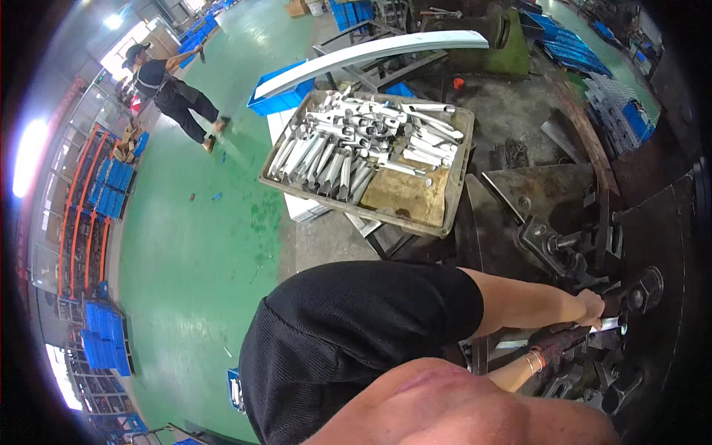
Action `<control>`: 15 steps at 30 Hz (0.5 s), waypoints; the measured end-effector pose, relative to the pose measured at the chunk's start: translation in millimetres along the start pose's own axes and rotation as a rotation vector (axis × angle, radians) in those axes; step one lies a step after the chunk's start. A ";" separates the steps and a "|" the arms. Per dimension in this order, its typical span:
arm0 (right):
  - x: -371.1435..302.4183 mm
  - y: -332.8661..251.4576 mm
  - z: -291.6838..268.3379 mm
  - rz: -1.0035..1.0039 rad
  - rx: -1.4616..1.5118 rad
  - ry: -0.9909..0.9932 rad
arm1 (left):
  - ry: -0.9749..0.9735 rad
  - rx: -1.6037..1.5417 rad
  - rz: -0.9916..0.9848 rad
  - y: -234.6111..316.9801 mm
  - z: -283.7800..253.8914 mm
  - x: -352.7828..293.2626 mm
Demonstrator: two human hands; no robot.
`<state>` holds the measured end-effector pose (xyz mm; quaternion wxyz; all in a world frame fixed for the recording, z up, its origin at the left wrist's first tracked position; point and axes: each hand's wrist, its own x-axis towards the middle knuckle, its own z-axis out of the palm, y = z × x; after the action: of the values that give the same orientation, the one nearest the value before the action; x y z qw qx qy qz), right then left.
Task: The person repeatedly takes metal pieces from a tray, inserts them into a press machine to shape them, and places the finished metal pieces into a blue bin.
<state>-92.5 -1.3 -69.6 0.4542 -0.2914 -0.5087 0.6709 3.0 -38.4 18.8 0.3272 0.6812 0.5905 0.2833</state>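
Note:
At the machine on the right, my left hand [591, 307], bare, curls its fingers down onto a short shiny metal tube [610, 325]. My right hand [558, 343], in a dark glove with bracelets at the wrist, reaches in from below. Its fingers close around the near end of that same tube, though the dark glove partly blends into the machine. Another pale metal piece [512, 344] lies beside the gloved hand. Around both hands are dark, greasy steel fixture parts [556, 245].
A worn tray [415, 196] heaped with cut metal tubes [326, 159] stands beyond my left arm. Over its far edge lies a long curved white strip [371, 58], near a blue crate [282, 96]. A person [174, 89] walks on the green floor; orange racks [81, 215] line the left.

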 end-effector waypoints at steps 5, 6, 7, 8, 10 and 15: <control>6.2 15.3 56.1 0.004 -0.148 -0.083 | -0.050 0.033 0.013 1.1 3.6 -1.9; 7.7 14.5 59.0 -0.003 -0.180 -0.065 | -0.093 0.037 0.020 8.9 11.1 -3.7; 7.5 12.6 57.6 -0.010 -0.216 -0.034 | -0.099 0.021 0.009 14.3 19.4 -6.7; 7.5 9.7 55.7 -0.017 -0.258 -0.004 | -0.227 -0.018 -0.044 16.4 18.4 -3.9; -10.6 5.8 30.9 -0.003 -0.339 0.091 | -0.016 0.118 -0.023 8.8 2.0 -12.2; -118.0 -15.6 -108.1 0.114 -0.565 0.604 | -0.084 0.491 0.337 -18.4 -24.5 -14.6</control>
<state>53.9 -62.0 -97.0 0.4473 -0.6159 -0.4998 0.4132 -29.4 -48.5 19.8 0.1254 0.8395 0.5059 0.1538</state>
